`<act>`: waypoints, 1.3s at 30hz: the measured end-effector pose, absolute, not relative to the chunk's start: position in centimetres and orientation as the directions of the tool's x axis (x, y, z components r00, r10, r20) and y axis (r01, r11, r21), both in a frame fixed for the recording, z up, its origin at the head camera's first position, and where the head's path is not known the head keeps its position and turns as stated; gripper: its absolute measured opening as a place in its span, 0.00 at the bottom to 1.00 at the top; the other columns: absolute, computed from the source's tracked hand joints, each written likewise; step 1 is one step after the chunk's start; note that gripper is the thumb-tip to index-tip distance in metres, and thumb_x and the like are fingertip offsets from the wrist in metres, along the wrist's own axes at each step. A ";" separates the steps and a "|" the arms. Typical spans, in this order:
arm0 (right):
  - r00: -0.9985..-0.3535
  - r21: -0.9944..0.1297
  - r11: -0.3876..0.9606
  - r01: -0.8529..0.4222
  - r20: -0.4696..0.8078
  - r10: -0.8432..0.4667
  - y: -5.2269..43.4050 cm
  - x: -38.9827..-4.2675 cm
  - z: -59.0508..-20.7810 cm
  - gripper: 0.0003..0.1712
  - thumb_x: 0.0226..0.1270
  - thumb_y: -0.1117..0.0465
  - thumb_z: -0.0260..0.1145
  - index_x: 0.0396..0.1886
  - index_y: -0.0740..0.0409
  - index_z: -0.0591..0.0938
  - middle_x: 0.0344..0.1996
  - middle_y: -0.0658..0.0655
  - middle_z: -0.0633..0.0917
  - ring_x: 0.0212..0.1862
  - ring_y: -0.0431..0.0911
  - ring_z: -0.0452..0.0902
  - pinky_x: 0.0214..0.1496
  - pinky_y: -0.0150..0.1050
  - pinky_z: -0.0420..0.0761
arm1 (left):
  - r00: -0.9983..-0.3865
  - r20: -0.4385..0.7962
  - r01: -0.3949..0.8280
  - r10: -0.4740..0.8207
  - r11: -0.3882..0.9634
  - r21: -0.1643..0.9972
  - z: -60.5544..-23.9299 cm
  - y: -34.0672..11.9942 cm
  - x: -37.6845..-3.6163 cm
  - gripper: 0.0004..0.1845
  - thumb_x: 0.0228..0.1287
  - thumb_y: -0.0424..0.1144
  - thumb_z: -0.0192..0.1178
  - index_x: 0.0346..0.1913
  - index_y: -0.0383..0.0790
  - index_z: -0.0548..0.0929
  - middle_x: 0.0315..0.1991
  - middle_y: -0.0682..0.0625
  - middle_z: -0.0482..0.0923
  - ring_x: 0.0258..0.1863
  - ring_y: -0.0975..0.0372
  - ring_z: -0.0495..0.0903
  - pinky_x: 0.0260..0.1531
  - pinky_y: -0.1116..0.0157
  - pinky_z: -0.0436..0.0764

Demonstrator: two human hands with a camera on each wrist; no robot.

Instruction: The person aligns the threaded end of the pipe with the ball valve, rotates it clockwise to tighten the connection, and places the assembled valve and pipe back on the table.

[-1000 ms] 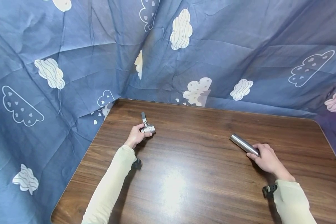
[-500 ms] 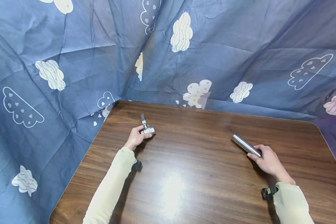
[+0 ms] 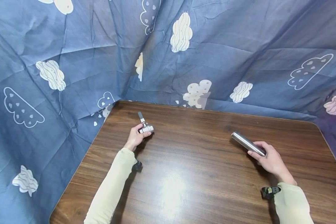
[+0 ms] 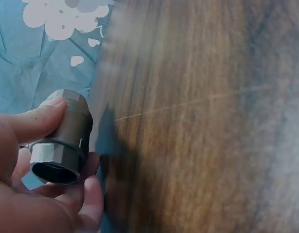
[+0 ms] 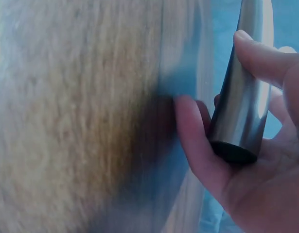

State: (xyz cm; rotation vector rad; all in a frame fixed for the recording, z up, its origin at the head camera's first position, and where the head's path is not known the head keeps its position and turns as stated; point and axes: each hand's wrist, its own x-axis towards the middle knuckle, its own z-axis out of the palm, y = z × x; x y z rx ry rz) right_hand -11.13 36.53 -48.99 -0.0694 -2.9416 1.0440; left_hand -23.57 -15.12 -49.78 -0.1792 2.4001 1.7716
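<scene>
My left hand [image 3: 134, 137] grips a metal ball valve [image 3: 147, 129] at the left of the table. The valve's flat lever handle [image 3: 141, 117] points up and away. In the left wrist view, the thumb lies along the valve body [image 4: 71, 128], fingers curl beneath, and the hexagonal end [image 4: 51, 154] shows its dark opening. On the right, my right hand [image 3: 272, 160] holds a shiny steel tube [image 3: 247, 143] near its closer end, the far end pointing up-left. The right wrist view shows the thumb on one side of the tube [image 5: 244, 107], fingers round the other, and a dark end.
The brown wood-grain table [image 3: 196, 155] lies beneath both hands, with a bright light reflection near its front middle. A blue curtain [image 3: 162, 68] with cloud prints hangs along the back and left edges. Each wrist bears a small black camera [image 3: 270, 192].
My left hand and the valve have shifted slightly left, the lever leaning further left. My right hand has slid a little to the right, and the steel tube lies slightly flatter in view.
</scene>
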 end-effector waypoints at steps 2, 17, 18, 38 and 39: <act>-0.998 -0.666 0.745 0.048 -0.008 0.058 36.5 -11.0 -48.9 0.29 0.67 0.52 0.65 0.59 0.66 0.71 0.44 0.71 0.76 0.28 0.39 0.76 0.22 0.31 0.83 | -0.981 -0.194 -0.189 -0.008 0.257 0.948 -49.7 -15.1 -23.5 0.29 0.57 0.28 0.66 0.63 0.38 0.75 0.54 0.37 0.77 0.39 0.62 0.75 0.31 0.73 0.78; -0.979 -0.800 0.585 0.135 -0.015 0.205 37.0 -10.5 -49.0 0.35 0.67 0.49 0.64 0.65 0.66 0.68 0.50 0.60 0.74 0.35 0.24 0.69 0.29 0.25 0.84 | -0.988 -0.152 -0.152 0.007 -0.077 0.985 -48.6 -15.1 -23.6 0.27 0.57 0.22 0.62 0.61 0.28 0.71 0.48 0.42 0.76 0.38 0.65 0.83 0.45 0.67 0.88; -0.977 -0.825 0.547 0.141 -0.026 0.212 37.0 -10.4 -49.0 0.34 0.67 0.50 0.64 0.66 0.64 0.68 0.49 0.55 0.74 0.36 0.24 0.70 0.30 0.24 0.84 | -0.990 -0.142 -0.142 0.010 -0.095 0.985 -48.6 -15.2 -23.7 0.27 0.57 0.21 0.62 0.61 0.27 0.70 0.49 0.43 0.76 0.39 0.66 0.82 0.45 0.68 0.88; -0.931 -0.717 -0.645 -0.262 0.012 0.364 35.5 -10.9 -49.1 0.19 0.59 0.83 0.58 0.48 0.65 0.75 0.35 0.59 0.87 0.29 0.49 0.86 0.25 0.32 0.87 | -0.999 -0.005 -0.015 0.039 -0.282 0.959 -47.7 -15.0 -23.7 0.32 0.56 0.18 0.58 0.65 0.29 0.66 0.58 0.47 0.70 0.51 0.65 0.75 0.52 0.76 0.81; -0.925 -0.688 -0.668 -0.286 0.014 0.381 35.4 -11.0 -49.1 0.18 0.59 0.84 0.57 0.47 0.66 0.75 0.34 0.60 0.86 0.28 0.50 0.86 0.24 0.33 0.86 | -0.999 -0.015 -0.024 0.031 -0.293 0.956 -47.6 -14.9 -23.7 0.31 0.56 0.18 0.58 0.65 0.29 0.65 0.56 0.47 0.71 0.50 0.65 0.76 0.51 0.76 0.82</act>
